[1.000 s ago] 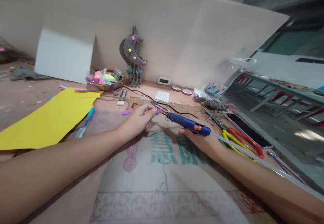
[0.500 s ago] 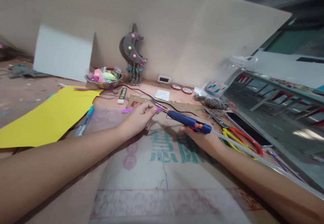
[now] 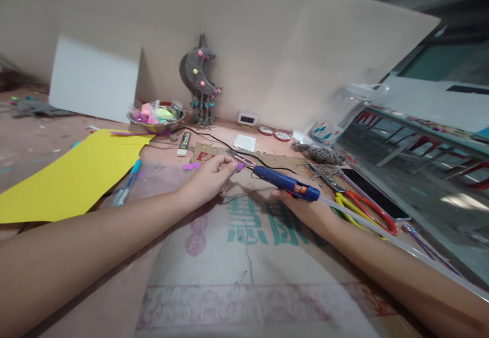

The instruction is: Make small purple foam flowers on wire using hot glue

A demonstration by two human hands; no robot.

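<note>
My right hand (image 3: pixel 296 206) is closed around a blue hot glue gun (image 3: pixel 282 181), with a long clear glue stick (image 3: pixel 367 218) running out of its back. The gun's nozzle points left, right by a small purple piece (image 3: pixel 240 167) pinched between the thumb and finger of my left hand (image 3: pixel 214 176). Whether the nozzle touches that piece I cannot tell. Another purple cut-out (image 3: pixel 191 166) lies just left of my left hand. Beneath both hands is a printed cardboard sheet (image 3: pixel 229 266).
Scissors (image 3: pixel 367 208), a phone (image 3: pixel 376 193) and grey yarn (image 3: pixel 319 153) lie on the right. Yellow paper (image 3: pixel 76 175) and a blue pen (image 3: pixel 130 181) are on the left. Behind stand a metal bowl (image 3: pixel 156 127), a grey moon ornament (image 3: pixel 199 76) and a plastic jug (image 3: pixel 340 116). A black cord (image 3: pixel 217 139) crosses the table.
The purple piece in my left hand has turned slightly at the nozzle. Otherwise both hands and the glue gun stay nearly where they were.
</note>
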